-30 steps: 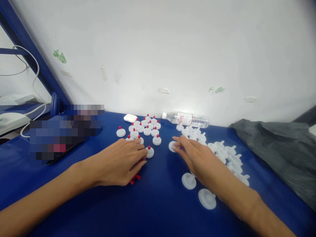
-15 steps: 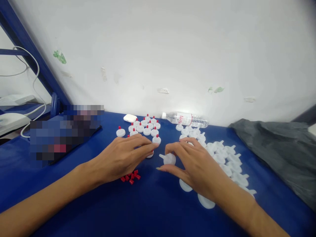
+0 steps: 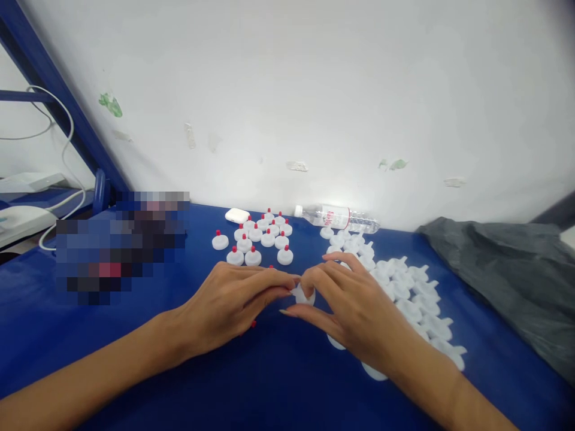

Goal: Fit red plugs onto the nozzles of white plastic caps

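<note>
Between thumb and curled index finger, my right hand (image 3: 348, 293) grips a white plastic nozzle cap (image 3: 306, 296) on its side, spout to the left. My left hand (image 3: 238, 296) has its fingertips pinched together at that spout; whatever lies between them is hidden. Behind the hands stand several white caps with red tips (image 3: 268, 239), upright on the blue tabletop (image 3: 287, 383). Plain white nozzle caps (image 3: 399, 287) lie in a spread beyond and beside my right hand. Small red tips (image 3: 254, 324) peek out beneath my left hand, mostly covered.
A clear plastic bottle (image 3: 359, 220) lies on its side along the wall. Left of it sits a small white case (image 3: 237, 215). Dark grey sheeting (image 3: 498, 257) covers the right side. Blurred-out items and a white cable (image 3: 67, 137) are at the left.
My left hand has moved right and slightly down, so its fingertips now meet the spout. It now covers most of the red tips. My right hand keeps its hold, barely moved.
</note>
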### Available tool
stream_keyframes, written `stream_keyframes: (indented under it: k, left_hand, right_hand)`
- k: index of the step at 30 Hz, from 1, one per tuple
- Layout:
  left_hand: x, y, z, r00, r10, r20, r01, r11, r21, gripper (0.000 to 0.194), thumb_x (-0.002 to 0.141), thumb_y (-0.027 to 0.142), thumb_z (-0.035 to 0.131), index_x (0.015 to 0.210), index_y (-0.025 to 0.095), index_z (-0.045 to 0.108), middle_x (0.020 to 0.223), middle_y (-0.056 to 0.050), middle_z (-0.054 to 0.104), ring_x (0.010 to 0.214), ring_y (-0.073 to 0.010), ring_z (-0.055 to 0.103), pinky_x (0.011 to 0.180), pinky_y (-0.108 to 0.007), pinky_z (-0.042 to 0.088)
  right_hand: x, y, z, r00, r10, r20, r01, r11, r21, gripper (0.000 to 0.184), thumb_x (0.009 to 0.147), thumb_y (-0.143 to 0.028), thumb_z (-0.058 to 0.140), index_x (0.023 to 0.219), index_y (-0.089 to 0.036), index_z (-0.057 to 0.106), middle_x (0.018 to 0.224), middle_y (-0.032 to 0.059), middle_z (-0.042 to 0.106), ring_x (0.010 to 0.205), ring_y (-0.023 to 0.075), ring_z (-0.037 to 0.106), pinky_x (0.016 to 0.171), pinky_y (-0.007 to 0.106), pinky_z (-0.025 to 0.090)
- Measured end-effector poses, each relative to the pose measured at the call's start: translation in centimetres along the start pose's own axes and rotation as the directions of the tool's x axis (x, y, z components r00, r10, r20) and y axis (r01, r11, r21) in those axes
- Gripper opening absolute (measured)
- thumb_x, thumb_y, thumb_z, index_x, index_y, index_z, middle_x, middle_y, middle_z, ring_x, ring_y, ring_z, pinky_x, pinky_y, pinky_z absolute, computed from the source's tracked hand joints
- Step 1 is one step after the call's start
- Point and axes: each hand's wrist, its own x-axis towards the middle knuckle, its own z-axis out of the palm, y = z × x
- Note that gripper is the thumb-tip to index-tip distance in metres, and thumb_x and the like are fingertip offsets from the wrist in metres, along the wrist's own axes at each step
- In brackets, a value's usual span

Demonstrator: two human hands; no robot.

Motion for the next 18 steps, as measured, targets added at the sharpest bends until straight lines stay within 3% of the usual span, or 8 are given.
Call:
stream_keyframes:
  k: [5,11,18]
  left_hand:
    - [0.18,-0.12,-0.16,0.998,-0.037,-0.043,0.035,0.997,-0.063,0.012,0.11,0.019,0.067,0.12,0.025,0.071,0.106,-0.001,0.088,0.089,-0.015,0.085,0.08,-0.022,0.066]
    - [0.42,0.1,-0.34,0.992,-0.07,-0.109,0.059,0.993,-0.102,0.012,0.107,0.018,0.072,0.117,0.024,0.074,0.097,0.002,0.088,0.074,-0.0082,0.08,0.073,-0.015,0.061]
    - [0.38,0.15,-0.29,0.994,-0.072,-0.084,0.064,0.993,-0.101,0.014,0.108,0.021,0.071,0.12,0.025,0.074,0.097,0.003,0.089,0.072,-0.0091,0.081,0.073,-0.017,0.062]
  right_hand:
    - [0.22,-0.12,-0.17,0.997,0.038,-0.065,-0.038,0.999,-0.003,0.02,0.112,-0.04,0.065,0.097,-0.028,0.064,0.083,-0.0043,0.073,0.075,0.0189,0.073,0.086,0.037,0.062]
    - [0.28,-0.23,-0.22,0.992,0.081,-0.094,-0.08,0.997,0.013,0.025,0.115,-0.041,0.058,0.096,-0.026,0.06,0.085,-0.0025,0.073,0.074,0.0185,0.072,0.078,0.036,0.059]
    - [0.2,-0.26,-0.32,0.994,0.068,-0.085,-0.065,0.997,0.035,0.023,0.116,-0.039,0.056,0.097,-0.028,0.06,0.093,-0.0002,0.077,0.08,0.0174,0.078,0.079,0.031,0.063]
